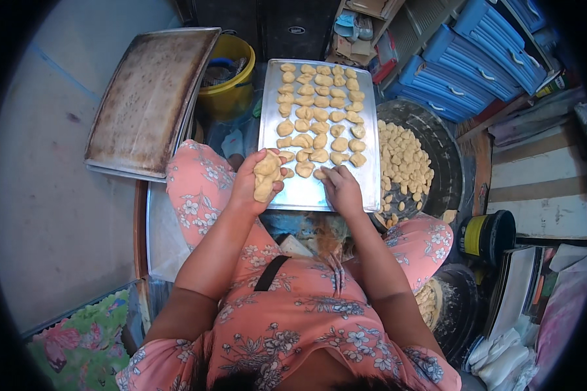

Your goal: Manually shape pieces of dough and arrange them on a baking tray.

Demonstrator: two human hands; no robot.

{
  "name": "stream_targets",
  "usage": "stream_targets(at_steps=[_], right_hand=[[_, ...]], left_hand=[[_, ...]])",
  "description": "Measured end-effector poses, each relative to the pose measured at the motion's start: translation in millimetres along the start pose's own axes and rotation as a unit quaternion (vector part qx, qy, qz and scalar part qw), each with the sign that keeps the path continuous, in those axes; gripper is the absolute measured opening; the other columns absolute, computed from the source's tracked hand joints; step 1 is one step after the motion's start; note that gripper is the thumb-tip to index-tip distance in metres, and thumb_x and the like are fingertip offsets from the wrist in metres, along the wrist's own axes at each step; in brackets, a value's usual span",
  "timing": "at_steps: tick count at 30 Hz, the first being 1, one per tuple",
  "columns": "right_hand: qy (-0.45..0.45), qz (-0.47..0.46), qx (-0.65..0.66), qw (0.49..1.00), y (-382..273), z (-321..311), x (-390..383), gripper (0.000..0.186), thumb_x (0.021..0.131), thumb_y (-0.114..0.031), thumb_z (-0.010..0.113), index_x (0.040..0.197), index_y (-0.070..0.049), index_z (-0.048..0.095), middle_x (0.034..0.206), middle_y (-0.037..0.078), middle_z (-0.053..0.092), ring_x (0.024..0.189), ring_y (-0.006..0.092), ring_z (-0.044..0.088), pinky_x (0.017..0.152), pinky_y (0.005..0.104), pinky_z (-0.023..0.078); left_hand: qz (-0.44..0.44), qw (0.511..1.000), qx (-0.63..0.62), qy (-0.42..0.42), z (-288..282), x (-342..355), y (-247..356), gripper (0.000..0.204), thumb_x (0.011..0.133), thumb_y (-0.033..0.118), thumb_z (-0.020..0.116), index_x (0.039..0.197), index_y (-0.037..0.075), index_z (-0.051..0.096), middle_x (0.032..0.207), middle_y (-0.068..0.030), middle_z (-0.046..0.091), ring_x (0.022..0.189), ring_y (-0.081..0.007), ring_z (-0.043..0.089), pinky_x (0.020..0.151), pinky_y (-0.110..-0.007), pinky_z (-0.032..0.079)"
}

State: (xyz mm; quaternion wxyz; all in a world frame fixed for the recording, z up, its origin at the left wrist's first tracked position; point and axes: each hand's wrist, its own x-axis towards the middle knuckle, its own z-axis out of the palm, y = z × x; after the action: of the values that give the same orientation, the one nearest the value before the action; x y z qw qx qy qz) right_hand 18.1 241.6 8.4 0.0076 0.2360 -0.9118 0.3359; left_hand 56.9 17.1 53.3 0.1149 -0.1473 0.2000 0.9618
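A shiny metal baking tray lies in front of me, across my lap. Rows of small pale-yellow dough pieces cover its far and middle parts. My left hand is at the tray's near left edge, its fingers curled around several dough pieces. Low on the tray, my right hand has its fingertips pressed together on a single dough piece at the near end of the rows. The fingers partly hide that piece.
Right of the tray stands a wide dark basin with a heap of dough pieces. Stained baking trays are stacked at left, beside a yellow bucket. Blue drawers and a dark bucket stand at right.
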Motion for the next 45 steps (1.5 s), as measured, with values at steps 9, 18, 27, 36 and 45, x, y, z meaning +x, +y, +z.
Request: stream_targets(at_steps=[9,18,27,36,45], right_hand=[[0.043,-0.037,-0.132,0.990,-29.4,0.8,19.3,0.037,0.072,-0.025,0.068,0.104,-0.007,0.062,0.098,0.011,0.056,0.093,0.0275,0.050,0.082,0.0392,0.037],[0.030,-0.018,-0.103,0.994,-49.3,-6.2,15.0,0.043,0.071,-0.027,0.072,0.107,-0.007,0.061,0.098,0.011,0.054,0.096,0.0277,0.049,0.084,0.0388,0.035],[-0.016,-0.218,0.091,0.971,-88.1,-21.6,5.0,0.029,0.079,-0.012,0.069,0.106,-0.007,0.062,0.103,0.009,0.058,0.095,0.0235,0.058,0.080,0.0333,0.046],[0.234,0.043,0.100,0.966,-3.6,-29.9,0.9,0.021,0.075,-0.005,0.073,0.088,-0.001,0.057,0.085,0.009,0.059,0.072,0.0164,0.058,0.066,0.0265,0.047],[0.115,-0.137,-0.039,0.983,-55.5,-52.2,-2.8,0.024,0.076,-0.008,0.068,0.099,-0.004,0.065,0.095,0.012,0.059,0.091,0.0270,0.056,0.078,0.0348,0.045]], left_hand=[[0.005,0.999,0.013,0.038,-5.7,-1.5,0.0,0.028,0.086,0.029,0.056,0.103,0.006,0.053,0.093,-0.0116,0.056,0.078,-0.0221,0.056,0.047,-0.026,0.044],[-0.001,0.999,0.005,0.042,-4.8,1.0,-6.0,0.028,0.086,0.028,0.057,0.102,0.006,0.054,0.093,-0.0113,0.057,0.078,-0.0222,0.056,0.047,-0.026,0.044],[-0.005,0.988,-0.001,0.152,7.7,10.3,-37.6,0.031,0.090,0.034,0.051,0.102,0.006,0.054,0.093,-0.0104,0.061,0.080,-0.0208,0.059,0.059,-0.032,0.049],[-0.042,0.997,-0.007,0.067,-9.5,6.1,-28.6,0.037,0.088,0.038,0.051,0.108,0.007,0.054,0.096,-0.0117,0.060,0.078,-0.0220,0.057,0.054,-0.028,0.046],[-0.108,0.994,0.017,-0.021,-14.5,6.8,-38.0,0.032,0.087,0.025,0.054,0.112,0.006,0.053,0.101,-0.0101,0.059,0.084,-0.0209,0.058,0.057,-0.030,0.048]])
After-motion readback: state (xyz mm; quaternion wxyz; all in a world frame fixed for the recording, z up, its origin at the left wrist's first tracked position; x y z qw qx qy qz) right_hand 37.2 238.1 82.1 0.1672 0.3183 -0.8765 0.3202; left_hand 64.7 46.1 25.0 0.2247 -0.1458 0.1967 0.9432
